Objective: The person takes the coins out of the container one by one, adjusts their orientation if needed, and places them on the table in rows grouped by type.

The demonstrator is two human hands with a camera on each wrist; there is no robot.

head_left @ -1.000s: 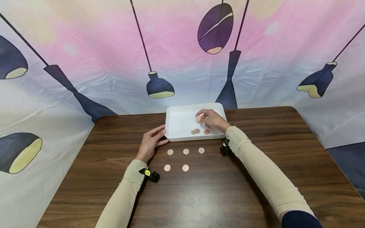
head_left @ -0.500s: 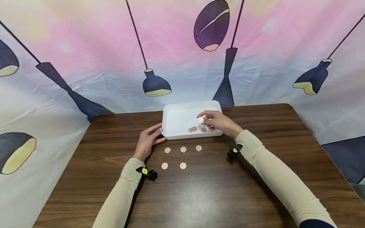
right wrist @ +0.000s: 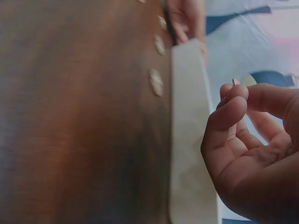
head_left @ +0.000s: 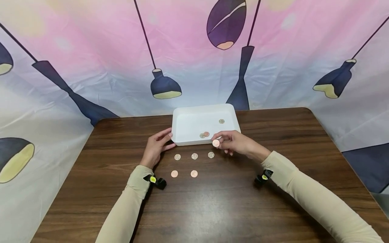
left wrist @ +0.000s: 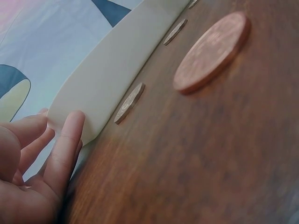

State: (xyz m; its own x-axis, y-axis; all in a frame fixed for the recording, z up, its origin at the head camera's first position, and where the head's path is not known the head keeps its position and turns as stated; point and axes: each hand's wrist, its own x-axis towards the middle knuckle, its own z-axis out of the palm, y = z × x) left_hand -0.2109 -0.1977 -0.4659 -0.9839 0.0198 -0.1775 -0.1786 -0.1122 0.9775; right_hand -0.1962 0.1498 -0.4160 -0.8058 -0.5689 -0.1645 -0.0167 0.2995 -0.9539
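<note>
My right hand (head_left: 232,143) pinches a copper coin (head_left: 216,143) between thumb and fingertips, just above the table at the white tray's (head_left: 188,141) near right corner. The coin's edge shows at the fingertips (right wrist: 236,83) in the right wrist view. My left hand (head_left: 157,145) rests with straight fingers against the tray's near left corner (left wrist: 93,100). Three coins (head_left: 206,134) lie inside the tray. On the table in front lie a row of three silvery coins (head_left: 194,156) and two copper coins (head_left: 183,173) below them.
The brown wooden table (head_left: 212,202) has rounded far corners. A printed fabric backdrop (head_left: 121,67) stands behind the table and down its left side. Small wrist cameras sit at both cuffs (head_left: 158,182).
My right hand has drawn back out of the tray with the coin, coming toward me and down to the tray's near rim. The left hand has stayed at the tray's corner.
</note>
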